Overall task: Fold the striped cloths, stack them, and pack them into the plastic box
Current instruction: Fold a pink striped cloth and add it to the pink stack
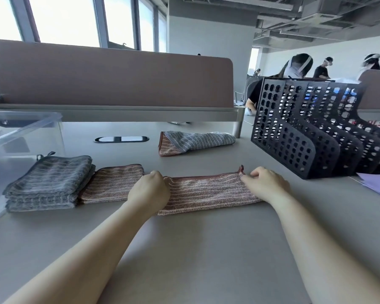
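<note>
A red-brown striped cloth (206,191), folded into a long strip, lies across the table in front of me. My left hand (150,189) pinches its left end with curled fingers. My right hand (266,183) grips its right end near the corner loop. Just left of it lies a folded red-brown cloth (114,183), and beside that a stack of folded grey striped cloths (51,183). Farther back, a loose grey cloth (200,139) lies partly over another red-brown cloth (166,150). The clear plastic box (20,132) stands at the far left.
A black perforated file rack (305,130) stands close on the right, with purple paper (377,185) beside it. A cable port (121,139) sits in the grey table (206,249). A brown divider panel (114,75) runs along the back. People sit beyond it at the right.
</note>
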